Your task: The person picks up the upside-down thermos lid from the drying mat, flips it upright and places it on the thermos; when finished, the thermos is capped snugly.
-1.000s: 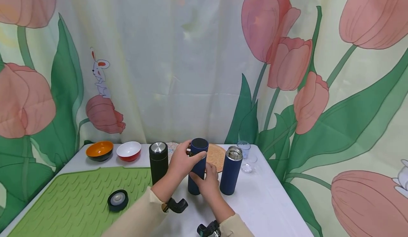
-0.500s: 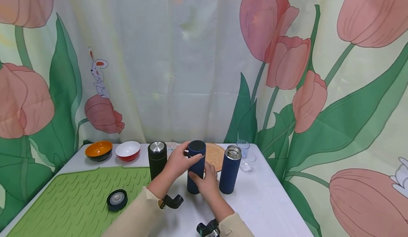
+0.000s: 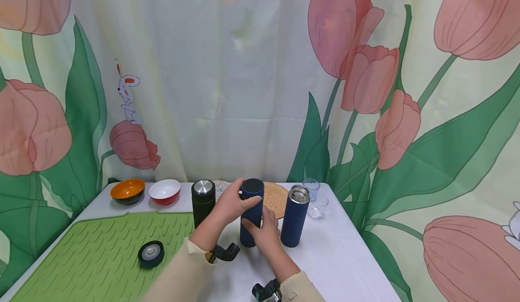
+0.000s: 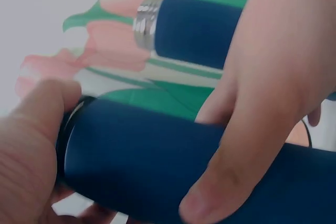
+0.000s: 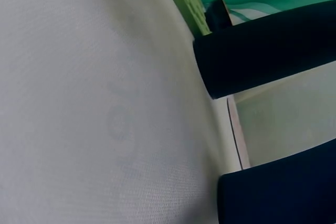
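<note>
A dark blue thermos [image 3: 246, 235] with a black-topped lid [image 3: 253, 185] stands upright on the white table. My left hand [image 3: 231, 205] grips it around the lid end, thumb across the near side. Lower down, my right hand [image 3: 266, 233] holds the body between thumb and fingers. The left wrist view shows both hands on the thermos [image 4: 131, 156]. To its right stands a second blue thermos [image 3: 294, 220], lidless, its steel threaded neck exposed. A black thermos [image 3: 203, 205] with a silver-topped lid is at the left, partly behind my left forearm.
A loose black lid [image 3: 150, 254] lies on the green mat [image 3: 105, 243]. Behind are an orange bowl [image 3: 127, 191], a white-and-red bowl [image 3: 164, 192], a round wooden board [image 3: 277, 198] and clear glasses [image 3: 312, 185]. A tulip-printed curtain [image 3: 243, 90] hangs beyond the table.
Both hands keep their hold on the middle blue thermos, which stays in place. Only a slight shift of the head view and small movement of the left wrist show.
</note>
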Action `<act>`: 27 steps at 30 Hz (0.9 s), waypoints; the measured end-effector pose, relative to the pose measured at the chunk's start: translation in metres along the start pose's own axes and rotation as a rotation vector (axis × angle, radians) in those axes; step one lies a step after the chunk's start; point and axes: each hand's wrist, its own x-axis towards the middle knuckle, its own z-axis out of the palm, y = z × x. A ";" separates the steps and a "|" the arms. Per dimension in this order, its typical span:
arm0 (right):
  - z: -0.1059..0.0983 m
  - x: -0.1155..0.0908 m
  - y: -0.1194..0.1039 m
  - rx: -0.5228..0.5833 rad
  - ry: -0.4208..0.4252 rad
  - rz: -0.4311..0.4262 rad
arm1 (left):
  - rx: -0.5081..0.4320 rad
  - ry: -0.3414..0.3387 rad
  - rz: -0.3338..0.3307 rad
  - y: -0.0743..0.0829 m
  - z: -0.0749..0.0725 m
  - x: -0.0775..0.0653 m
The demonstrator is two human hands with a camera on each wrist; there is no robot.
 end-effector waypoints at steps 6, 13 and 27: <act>-0.001 0.000 -0.001 -0.002 -0.003 -0.019 | 0.157 0.095 -0.055 0.011 0.008 -0.005; -0.001 0.001 0.001 0.012 -0.008 -0.007 | 0.147 0.032 -0.063 0.011 0.002 -0.002; -0.003 0.000 -0.001 0.000 -0.014 -0.021 | 0.353 0.106 -0.069 0.026 0.006 0.000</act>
